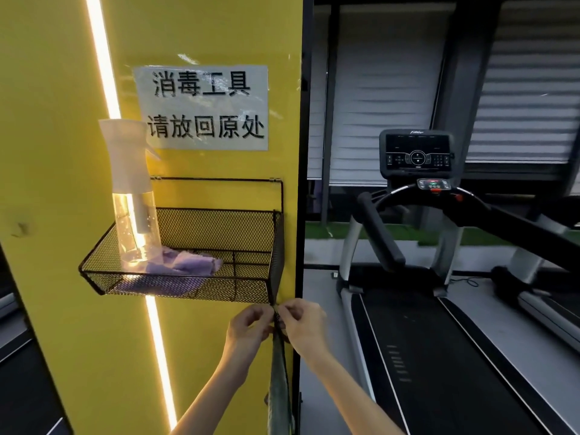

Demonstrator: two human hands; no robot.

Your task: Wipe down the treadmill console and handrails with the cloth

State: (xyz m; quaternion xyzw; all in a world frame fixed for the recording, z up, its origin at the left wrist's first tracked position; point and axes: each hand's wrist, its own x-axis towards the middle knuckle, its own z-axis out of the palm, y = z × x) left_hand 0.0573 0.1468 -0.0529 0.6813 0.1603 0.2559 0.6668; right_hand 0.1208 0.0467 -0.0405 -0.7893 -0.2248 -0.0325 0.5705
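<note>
Fingers of both the left hand and the right hand pinched the top edge of a grey-green cloth. This long, nubby strip hung straight down below the right corner of a black wire-mesh basket fixed to a glossy yellow wall. In the basket stood a clear plastic spray bottle with a white trigger head, touching a crumpled purple rag. Above, a taped paper sign read "消毒工具 请放回原处" in 2 lines. Far right stood a treadmill with a dark console, its logo too blurred to read, padded black handrails and a matte black belt.
</note>
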